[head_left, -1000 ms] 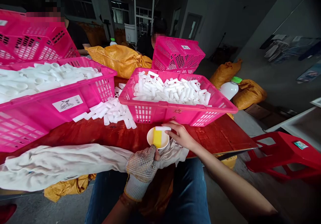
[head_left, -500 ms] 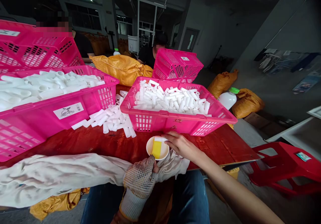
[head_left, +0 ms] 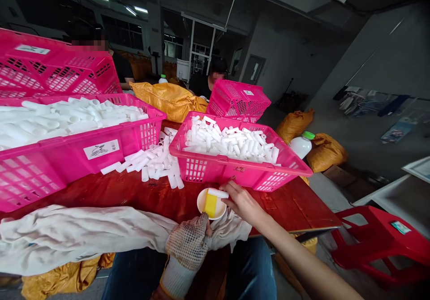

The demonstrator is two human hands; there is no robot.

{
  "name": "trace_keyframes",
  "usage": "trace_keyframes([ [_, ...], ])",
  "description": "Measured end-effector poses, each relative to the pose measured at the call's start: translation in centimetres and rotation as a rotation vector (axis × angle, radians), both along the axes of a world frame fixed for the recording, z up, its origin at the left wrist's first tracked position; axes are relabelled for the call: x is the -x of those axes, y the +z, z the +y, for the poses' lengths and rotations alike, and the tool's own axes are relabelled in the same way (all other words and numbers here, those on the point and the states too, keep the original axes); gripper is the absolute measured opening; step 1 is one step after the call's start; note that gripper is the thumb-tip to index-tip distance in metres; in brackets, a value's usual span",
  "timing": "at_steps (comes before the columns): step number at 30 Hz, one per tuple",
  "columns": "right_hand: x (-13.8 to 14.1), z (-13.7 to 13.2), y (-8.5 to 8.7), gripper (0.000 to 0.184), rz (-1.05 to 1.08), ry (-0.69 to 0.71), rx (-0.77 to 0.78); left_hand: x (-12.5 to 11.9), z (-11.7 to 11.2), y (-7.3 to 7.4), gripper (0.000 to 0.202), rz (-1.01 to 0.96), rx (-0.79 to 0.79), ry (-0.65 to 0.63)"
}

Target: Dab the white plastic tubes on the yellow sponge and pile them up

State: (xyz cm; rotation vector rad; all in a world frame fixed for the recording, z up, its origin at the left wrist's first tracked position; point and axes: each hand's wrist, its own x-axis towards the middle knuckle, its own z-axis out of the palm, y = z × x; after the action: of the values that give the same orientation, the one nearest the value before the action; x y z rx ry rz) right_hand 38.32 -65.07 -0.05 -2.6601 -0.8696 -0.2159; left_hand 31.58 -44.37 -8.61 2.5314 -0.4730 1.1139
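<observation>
My left hand (head_left: 188,242), in a white knitted glove with the fingertips bare, pinches the lower end of a flat yellow piece (head_left: 210,205). I cannot make out what the piece is made of. It lies over a small white bowl (head_left: 221,211) near the table's front edge. Between the bare fingers of my right hand (head_left: 242,205) is a short white plastic tube (head_left: 219,193), lying crosswise at the upper end of the yellow piece. A crumpled pale cloth (head_left: 101,228) runs along the table edge, beneath my left hand and partly under the bowl.
Beyond my hands stands a pink basket (head_left: 204,159) full of short white tubes. A larger pink basket (head_left: 67,154) of tubes is at left, with loose tubes (head_left: 157,161) between them. A red stool (head_left: 376,228) stands at right. Two people sit across the table.
The camera view has tilted slightly. More of the white tube shows beside my right fingers, across the top of the yellow piece. Both hands keep their grip.
</observation>
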Motion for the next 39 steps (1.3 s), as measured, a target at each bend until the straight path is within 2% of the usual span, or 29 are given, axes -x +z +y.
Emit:
trace_keyframes([
  [3,0.1,0.0,0.1,0.027,0.001,0.006,0.014,-0.2,-0.1,-0.6,0.021,-0.017,-0.023,0.035],
  [8,-0.1,0.2,0.8,0.029,0.050,0.064,0.087,-0.5,0.2,-0.7,0.021,0.093,-0.011,-0.138],
  [13,0.1,0.2,0.4,0.027,0.042,0.001,-0.018,-0.1,0.2,0.1,0.021,0.086,-0.035,-0.058],
  [18,0.1,0.2,0.9,0.029,0.068,0.070,0.043,0.3,0.3,0.9,0.018,0.022,-0.060,0.010],
  [22,0.2,0.3,0.8,0.028,0.049,0.024,-0.010,0.3,0.4,1.1,0.020,0.094,-0.075,-0.048],
  [25,0.1,0.2,0.4,0.026,0.033,0.008,-0.041,0.4,0.3,1.1,0.019,0.123,-0.084,-0.007],
  [29,-0.1,0.0,0.5,0.030,0.059,0.079,0.030,0.5,0.2,1.3,0.019,0.117,-0.085,-0.001],
  [33,0.1,0.2,0.5,0.036,0.051,0.007,-0.014,0.3,0.2,2.0,0.019,0.072,-0.096,0.040],
  [35,0.3,0.3,0.2,0.033,0.053,-0.024,-0.052,0.6,0.0,2.4,0.017,0.165,-0.104,0.023],
  [39,0.5,0.1,-0.3,0.029,0.092,0.016,-0.134,1.9,-0.7,3.5,0.017,0.389,-0.109,0.058],
])
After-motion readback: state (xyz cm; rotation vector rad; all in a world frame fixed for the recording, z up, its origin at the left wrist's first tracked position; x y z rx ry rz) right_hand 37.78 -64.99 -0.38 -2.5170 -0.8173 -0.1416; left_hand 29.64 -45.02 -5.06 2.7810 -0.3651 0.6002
